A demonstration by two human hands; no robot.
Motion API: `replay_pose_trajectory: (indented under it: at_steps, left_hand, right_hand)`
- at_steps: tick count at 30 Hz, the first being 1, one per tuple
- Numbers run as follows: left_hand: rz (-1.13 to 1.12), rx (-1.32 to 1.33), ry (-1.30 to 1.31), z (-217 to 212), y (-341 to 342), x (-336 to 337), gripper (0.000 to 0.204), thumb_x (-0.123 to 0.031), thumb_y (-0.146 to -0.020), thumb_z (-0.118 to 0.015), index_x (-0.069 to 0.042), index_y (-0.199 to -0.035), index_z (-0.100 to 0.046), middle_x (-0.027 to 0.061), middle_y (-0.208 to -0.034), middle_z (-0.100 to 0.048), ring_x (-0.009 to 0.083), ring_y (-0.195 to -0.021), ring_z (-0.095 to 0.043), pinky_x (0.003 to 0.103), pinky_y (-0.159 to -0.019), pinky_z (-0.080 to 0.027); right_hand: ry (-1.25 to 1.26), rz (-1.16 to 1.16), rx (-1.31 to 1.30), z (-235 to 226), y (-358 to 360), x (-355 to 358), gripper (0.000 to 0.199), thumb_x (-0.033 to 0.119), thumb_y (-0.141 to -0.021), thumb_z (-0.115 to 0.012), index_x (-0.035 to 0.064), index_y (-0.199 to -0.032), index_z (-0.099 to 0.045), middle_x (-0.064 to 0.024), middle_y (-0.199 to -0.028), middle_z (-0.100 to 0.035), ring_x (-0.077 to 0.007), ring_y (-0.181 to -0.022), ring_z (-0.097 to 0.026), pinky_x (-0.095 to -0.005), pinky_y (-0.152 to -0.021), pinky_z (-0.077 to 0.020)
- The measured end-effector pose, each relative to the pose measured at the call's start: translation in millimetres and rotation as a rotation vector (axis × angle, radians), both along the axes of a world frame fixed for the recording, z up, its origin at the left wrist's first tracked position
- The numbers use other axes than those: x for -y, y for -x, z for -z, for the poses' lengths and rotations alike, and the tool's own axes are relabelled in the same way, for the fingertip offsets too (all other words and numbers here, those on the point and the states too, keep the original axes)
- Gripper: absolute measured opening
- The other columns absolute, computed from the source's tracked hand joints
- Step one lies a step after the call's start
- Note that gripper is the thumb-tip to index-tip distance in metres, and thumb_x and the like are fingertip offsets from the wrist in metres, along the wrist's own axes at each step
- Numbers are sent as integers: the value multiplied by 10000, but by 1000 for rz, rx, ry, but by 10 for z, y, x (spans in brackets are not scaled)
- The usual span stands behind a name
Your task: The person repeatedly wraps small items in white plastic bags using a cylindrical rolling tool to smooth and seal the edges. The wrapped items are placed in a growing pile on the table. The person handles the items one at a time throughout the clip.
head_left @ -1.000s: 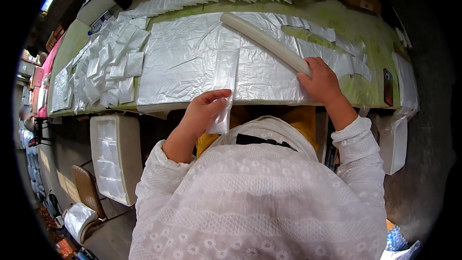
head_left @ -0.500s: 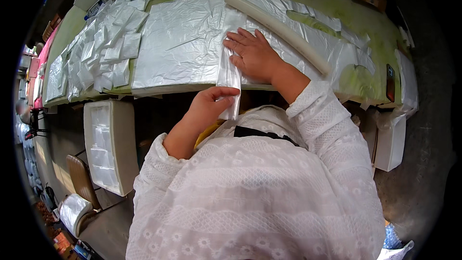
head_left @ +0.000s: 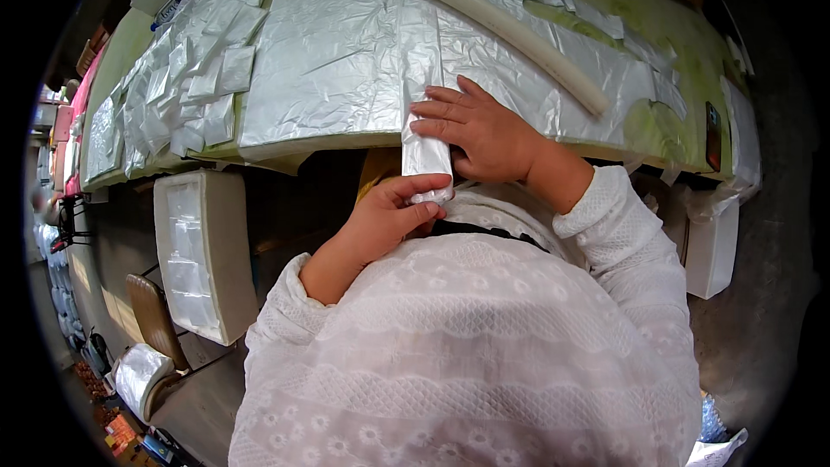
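Note:
A narrow folded strip of clear plastic bag lies over the front edge of the table, on top of flat plastic bags. Its near end is pinched between the thumb and fingers of my left hand, just off the table edge. My right hand rests palm down with fingers outstretched, fingertips on the strip's right side. Beyond it, a long pale tube lies slantwise across the bags.
Many small folded plastic packets are heaped on the table's left. A phone lies by the right edge of the green tabletop. Below left stand a white foam box holding packets and a brown chair.
My left hand has moved down and a little right with the strip's end, which is now bunched in the fingers. My right hand has slid down along the strip toward me.

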State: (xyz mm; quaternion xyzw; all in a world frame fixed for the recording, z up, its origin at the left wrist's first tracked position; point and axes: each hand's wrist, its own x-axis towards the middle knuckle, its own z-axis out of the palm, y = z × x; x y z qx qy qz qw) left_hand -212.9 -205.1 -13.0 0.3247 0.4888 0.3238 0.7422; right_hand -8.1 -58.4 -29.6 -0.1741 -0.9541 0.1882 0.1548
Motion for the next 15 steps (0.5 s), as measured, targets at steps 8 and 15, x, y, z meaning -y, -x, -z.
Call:
replay_pose_trajectory:
  at_steps: [8,15]
  left_hand:
    - [-88,-531,-1045,-30,586,-437,559,59,-825,-619,-46,-1373,-576,104,-1165,-611,208,-1114,-603,327,-974,-488]
    - [182,-1164,-1121,110,286,-835,602,-138,-778,-795,-145,-1353,-620,69,-1308,-674,295,-1330,-544,446,-1146,-370]
  right_hand:
    - [34,82,-71,28,8,3,351,103,-893,-666,146,-1240,-695,-63,-1433,-612,-315,-1418,-485,-559,-1209,-297]
    - [239,219,-277,28,38,-81,217,145,-908,-660,117,-1103,-751,-100,-1219,-715,-317,-1250,-599,-476,-1105,-422]
